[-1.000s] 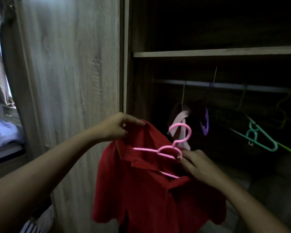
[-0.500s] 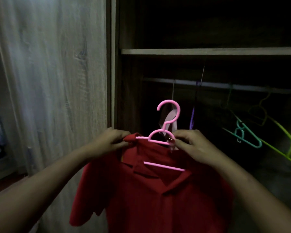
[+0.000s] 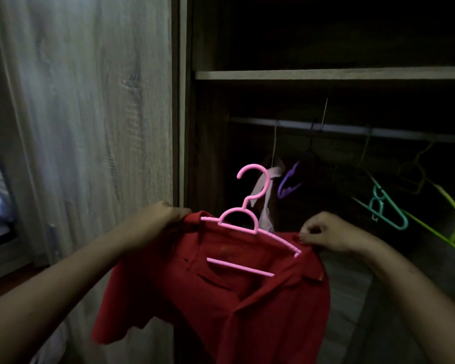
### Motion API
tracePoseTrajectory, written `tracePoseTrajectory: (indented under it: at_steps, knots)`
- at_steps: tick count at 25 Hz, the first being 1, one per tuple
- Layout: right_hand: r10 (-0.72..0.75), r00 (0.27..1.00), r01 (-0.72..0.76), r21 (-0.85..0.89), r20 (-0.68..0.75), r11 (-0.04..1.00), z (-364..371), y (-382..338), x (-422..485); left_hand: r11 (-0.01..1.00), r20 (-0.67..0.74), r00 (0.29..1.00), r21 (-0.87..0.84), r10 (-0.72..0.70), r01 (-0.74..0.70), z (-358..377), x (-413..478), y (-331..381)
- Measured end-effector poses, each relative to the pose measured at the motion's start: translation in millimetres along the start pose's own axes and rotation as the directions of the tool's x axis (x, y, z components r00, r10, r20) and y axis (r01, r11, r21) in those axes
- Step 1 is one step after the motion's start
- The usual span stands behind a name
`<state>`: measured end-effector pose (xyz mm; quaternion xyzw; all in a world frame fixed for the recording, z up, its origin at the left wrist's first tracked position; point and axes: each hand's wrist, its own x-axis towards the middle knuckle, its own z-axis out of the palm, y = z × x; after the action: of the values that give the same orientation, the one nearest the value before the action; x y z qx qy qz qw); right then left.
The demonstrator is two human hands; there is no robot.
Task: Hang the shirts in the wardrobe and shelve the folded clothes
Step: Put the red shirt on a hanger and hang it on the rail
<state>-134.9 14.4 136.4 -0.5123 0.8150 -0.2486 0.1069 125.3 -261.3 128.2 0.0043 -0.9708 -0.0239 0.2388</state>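
Note:
A red collared shirt (image 3: 221, 298) hangs on a pink plastic hanger (image 3: 250, 216), held in front of the open wardrobe. My left hand (image 3: 158, 219) pinches the shirt's left shoulder at the hanger's end. At the right shoulder, my right hand (image 3: 326, 232) grips the fabric over the hanger's other arm. The pink hook points up, below the metal rail (image 3: 352, 130) and apart from it. The hanger's left tip is covered by the shirt.
On the rail hang a pale pink garment (image 3: 267, 195), a purple hanger (image 3: 289, 185), a teal hanger (image 3: 386, 211) and a lime-green hanger (image 3: 449, 222). A wooden shelf (image 3: 326, 74) runs above the rail. The wardrobe door (image 3: 90, 127) stands at the left.
My right hand slid from the hanger's neck out to the shirt's right shoulder. The shirt now sits spread across the hanger, and the hanger stands upright.

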Motion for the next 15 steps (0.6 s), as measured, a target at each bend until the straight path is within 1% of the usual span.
tracePoseTrajectory:
  at_steps: [1,2,3,5,6,7,8,9,11,12,14,15]
  knots:
    - [-0.044,0.989,0.048,0.026,-0.138,0.999,-3,-6,-3,0.999,0.010,1.000,0.050,-0.005,0.004,1,-1,-2]
    - [-0.097,0.965,0.117,0.068,-0.243,0.991,-6,-14,-6,0.997,0.014,1.000,0.083,-0.009,0.008,1,-1,-3]
    - [-0.141,0.948,0.189,0.146,-0.285,0.971,-9,-22,-10,0.997,-0.006,1.000,0.077,-0.015,0.015,0,0,-4]
    - [-0.160,0.940,0.245,0.270,-0.300,0.931,-9,-32,-15,0.999,-0.100,0.995,-0.025,-0.025,0.023,-7,3,-4]
    - [-0.168,0.935,0.258,0.274,-0.312,0.927,-8,-35,-17,0.999,-0.141,0.990,-0.053,-0.007,0.000,-11,5,-3]
    - [-0.192,0.925,0.274,0.226,-0.327,0.935,-9,-34,-17,0.997,-0.163,0.987,-0.075,0.012,-0.025,-17,5,-1]
    - [-0.227,0.926,0.288,0.176,-0.302,0.941,-10,-34,-18,0.994,-0.173,0.985,-0.106,0.018,-0.037,-19,5,-1]
    - [-0.255,0.941,0.294,0.166,-0.223,0.941,-13,-34,-20,0.989,-0.175,0.985,-0.146,0.011,-0.037,-20,6,-1]
    - [-0.255,0.967,0.245,0.252,0.006,0.936,-21,-35,-27,0.969,-0.158,0.987,-0.249,-0.030,-0.011,-18,13,-6]
    - [-0.255,0.962,0.216,0.300,0.096,0.929,-25,-34,-33,0.948,-0.118,0.992,-0.317,-0.045,0.005,-15,18,-7]
    - [-0.249,0.954,0.167,0.390,0.170,0.906,-32,-32,-46,0.890,-0.001,0.999,-0.454,-0.041,0.036,-4,30,-3]
    - [-0.228,0.961,0.142,0.427,0.156,0.893,-35,-29,-52,0.855,0.045,0.998,-0.516,-0.033,0.051,0,37,3]
